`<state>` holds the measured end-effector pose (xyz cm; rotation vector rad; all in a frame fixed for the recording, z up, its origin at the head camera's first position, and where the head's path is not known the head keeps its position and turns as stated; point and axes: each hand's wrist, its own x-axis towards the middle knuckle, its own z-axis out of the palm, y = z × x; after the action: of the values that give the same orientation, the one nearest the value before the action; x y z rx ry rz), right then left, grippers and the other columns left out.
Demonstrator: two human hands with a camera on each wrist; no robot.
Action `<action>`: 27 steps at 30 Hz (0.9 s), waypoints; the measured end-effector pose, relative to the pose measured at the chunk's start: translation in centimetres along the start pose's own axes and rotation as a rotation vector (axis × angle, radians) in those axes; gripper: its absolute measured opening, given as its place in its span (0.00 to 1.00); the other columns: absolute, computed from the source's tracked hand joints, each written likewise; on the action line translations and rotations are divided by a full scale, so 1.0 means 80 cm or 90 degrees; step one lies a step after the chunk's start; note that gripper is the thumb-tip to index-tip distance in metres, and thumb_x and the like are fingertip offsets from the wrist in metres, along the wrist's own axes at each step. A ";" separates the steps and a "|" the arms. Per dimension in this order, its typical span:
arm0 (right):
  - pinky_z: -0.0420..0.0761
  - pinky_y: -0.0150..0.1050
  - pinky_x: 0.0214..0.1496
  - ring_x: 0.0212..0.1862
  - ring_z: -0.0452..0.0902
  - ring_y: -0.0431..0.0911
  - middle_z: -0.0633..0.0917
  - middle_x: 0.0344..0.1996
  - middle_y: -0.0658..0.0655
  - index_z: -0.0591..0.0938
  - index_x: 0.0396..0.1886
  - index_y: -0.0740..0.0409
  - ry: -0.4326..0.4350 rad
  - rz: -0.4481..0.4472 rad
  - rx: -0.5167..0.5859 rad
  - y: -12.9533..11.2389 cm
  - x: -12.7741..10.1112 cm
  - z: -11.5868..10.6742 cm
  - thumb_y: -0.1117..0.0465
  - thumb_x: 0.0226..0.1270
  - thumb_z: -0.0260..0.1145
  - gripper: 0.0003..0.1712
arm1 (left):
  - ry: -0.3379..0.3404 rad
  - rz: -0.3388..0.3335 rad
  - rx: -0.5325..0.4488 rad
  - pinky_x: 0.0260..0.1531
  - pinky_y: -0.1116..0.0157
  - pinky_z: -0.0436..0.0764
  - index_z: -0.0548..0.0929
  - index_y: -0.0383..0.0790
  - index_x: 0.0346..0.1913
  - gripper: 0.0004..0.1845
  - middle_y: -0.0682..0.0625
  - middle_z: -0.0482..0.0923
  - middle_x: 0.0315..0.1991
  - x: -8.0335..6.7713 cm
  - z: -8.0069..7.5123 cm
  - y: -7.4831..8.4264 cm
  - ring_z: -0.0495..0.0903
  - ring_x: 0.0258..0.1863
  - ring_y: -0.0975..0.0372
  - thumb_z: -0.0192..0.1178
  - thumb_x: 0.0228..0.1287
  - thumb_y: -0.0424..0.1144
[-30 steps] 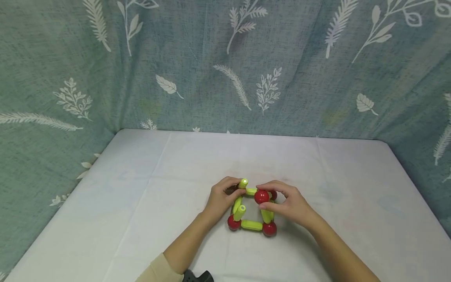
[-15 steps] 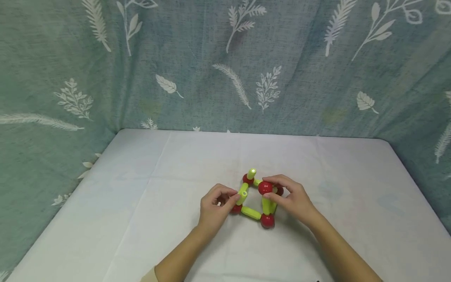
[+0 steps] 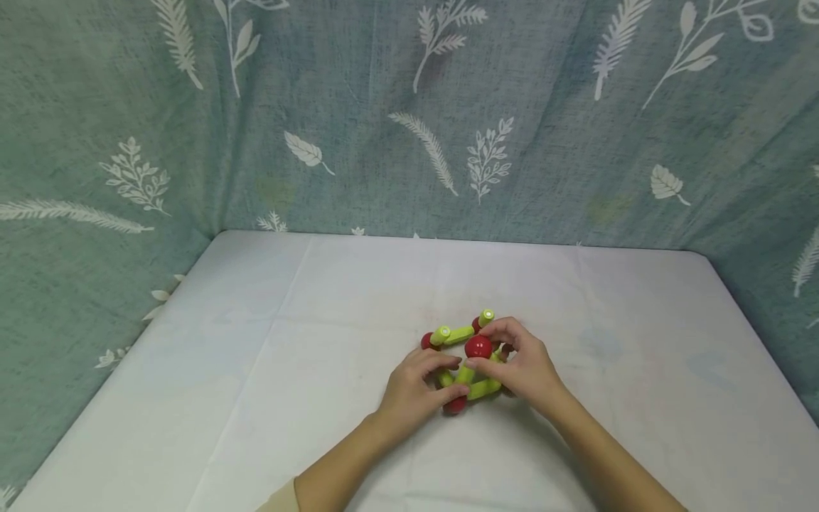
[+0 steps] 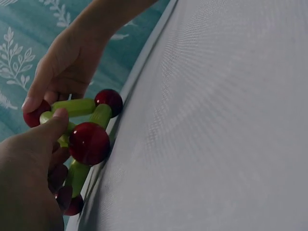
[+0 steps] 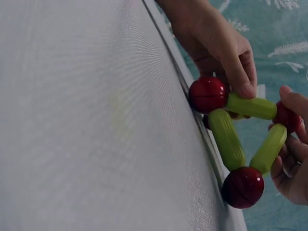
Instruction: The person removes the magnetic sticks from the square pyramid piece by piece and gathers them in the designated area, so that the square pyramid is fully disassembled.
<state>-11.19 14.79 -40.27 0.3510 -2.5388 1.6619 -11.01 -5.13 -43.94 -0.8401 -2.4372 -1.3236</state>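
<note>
Between the hands on the white table is a frame of yellow-green rods and red balls. My right hand (image 3: 531,363) holds the top red ball (image 3: 478,347) between thumb and fingers. Thumb and fingers of my left hand (image 3: 416,395) pinch the slanted rod (image 5: 251,106) that joins this ball to the near red ball (image 3: 455,406). In the right wrist view, a second slanted rod (image 5: 269,149) and a base rod (image 5: 227,140) complete a triangle with it. At the far side, two rods (image 3: 441,334) (image 3: 487,316) stand up with bare ends. The hands hide part of the base.
A white cloth covers the table (image 3: 307,398). Behind and beside it hangs a blue-green curtain (image 3: 358,142) with white leaf prints. The table's far edge runs along the foot of this curtain.
The frame has turned clockwise, carrying its two bare-ended upright rods from the left to the far side. My left hand has moved from those rods to the slanted one; my right keeps the top ball.
</note>
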 end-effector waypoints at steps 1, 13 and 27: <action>0.75 0.36 0.40 0.40 0.74 0.43 0.84 0.40 0.51 0.78 0.45 0.55 -0.012 -0.001 0.003 -0.001 0.000 -0.001 0.58 0.49 0.77 0.24 | -0.004 0.000 0.003 0.35 0.71 0.76 0.85 0.42 0.40 0.17 0.57 0.83 0.36 0.000 0.000 0.000 0.74 0.38 0.67 0.74 0.45 0.43; 0.79 0.35 0.41 0.40 0.74 0.40 0.83 0.41 0.54 0.80 0.48 0.59 -0.005 -0.083 0.017 0.005 0.001 -0.012 0.65 0.50 0.75 0.23 | -0.060 -0.083 -0.128 0.26 0.74 0.76 0.83 0.40 0.39 0.11 0.53 0.77 0.31 0.005 -0.012 -0.001 0.72 0.28 0.67 0.70 0.53 0.37; 0.82 0.35 0.41 0.45 0.75 0.48 0.81 0.45 0.54 0.78 0.51 0.55 -0.080 0.017 0.029 0.002 0.008 -0.048 0.60 0.54 0.74 0.24 | 0.042 -0.084 -0.115 0.32 0.68 0.80 0.82 0.35 0.41 0.14 0.47 0.80 0.35 0.008 -0.021 -0.007 0.78 0.32 0.58 0.70 0.48 0.27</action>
<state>-12.08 18.27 -38.74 0.4402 -2.6079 1.7619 -11.96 -6.50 -43.04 -0.6739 -2.3838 -1.6122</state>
